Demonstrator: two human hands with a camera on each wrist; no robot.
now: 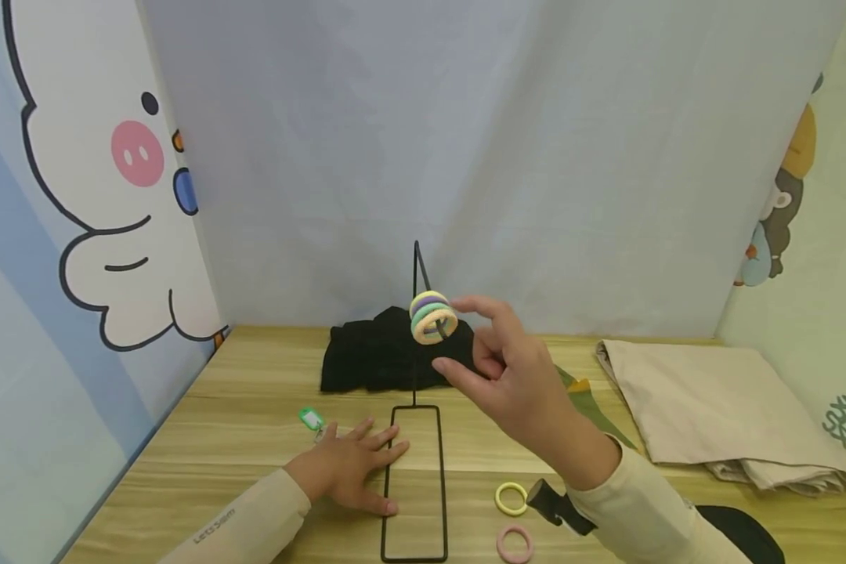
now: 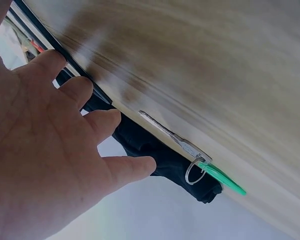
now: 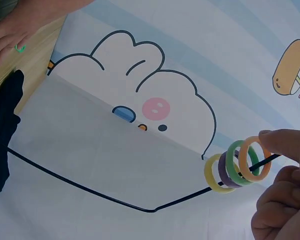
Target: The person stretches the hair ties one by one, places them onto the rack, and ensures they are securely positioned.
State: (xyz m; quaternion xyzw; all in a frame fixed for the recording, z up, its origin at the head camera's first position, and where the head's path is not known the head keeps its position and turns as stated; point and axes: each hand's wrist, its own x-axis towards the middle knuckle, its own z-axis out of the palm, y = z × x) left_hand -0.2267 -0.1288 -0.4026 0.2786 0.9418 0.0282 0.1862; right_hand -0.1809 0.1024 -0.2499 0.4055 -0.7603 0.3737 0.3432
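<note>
Your right grip [image 1: 518, 376] is gaping beside rings [image 1: 430, 312], probably light, springy, best pinched outside; left grip [image 1: 356, 471] lying spread.

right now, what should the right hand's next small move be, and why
Probably lower the right hand toward the loose yellow ring: four rings already hang on the black rod, while this one and a pink ring lie on the table.

A: so what shades are on that black stand [image 1: 441, 470]?

B: yellow ring [image 3: 207, 172], purple ring [image 3: 221, 170], green ring [image 3: 229, 164], orange ring [image 3: 241, 159], all plain. plus a yellow hoop [image 1: 497, 499] and a pink hoop [image 1: 500, 544]

A: and the tabletop [image 1: 254, 376]?

B: streaky yellowish wood grain. key tag [image 1: 312, 419]'s green, back cloth [image 1: 366, 352]'s black, folded fabric [image 1: 705, 399]'s beige
</note>
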